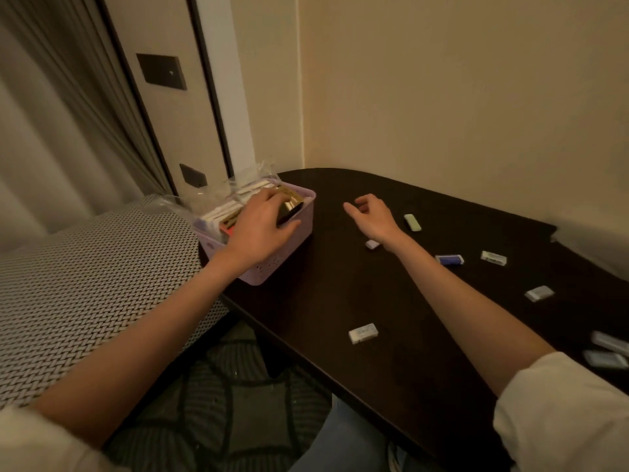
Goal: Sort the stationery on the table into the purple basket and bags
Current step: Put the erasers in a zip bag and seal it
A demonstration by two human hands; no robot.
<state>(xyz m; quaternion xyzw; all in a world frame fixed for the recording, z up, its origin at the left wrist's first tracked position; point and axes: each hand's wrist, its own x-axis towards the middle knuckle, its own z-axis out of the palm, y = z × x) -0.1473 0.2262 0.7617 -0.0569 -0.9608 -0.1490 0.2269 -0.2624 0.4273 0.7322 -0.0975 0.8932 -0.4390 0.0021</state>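
A purple basket (pixel 292 240) stands at the left end of the dark table (pixel 340 301), packed with boxes and clear plastic bags (pixel 218 195). My left hand (pixel 262 226) rests over the basket, its fingers on a black and gold box (pixel 289 207) inside. My right hand (pixel 371 216) hovers above the table to the right of the basket, fingers loosely curled, holding nothing. Several erasers lie loose: a green one (pixel 412 222), a small lilac one (pixel 372 244), a blue one (pixel 449 259), and white ones (pixel 493 257) (pixel 363 333) (pixel 538 293).
More white erasers (pixel 609 349) lie at the right edge of the view. A woven patterned seat (pixel 85 294) sits left of the table, with a curtain and wall panel behind. The walls close off the table's far side.
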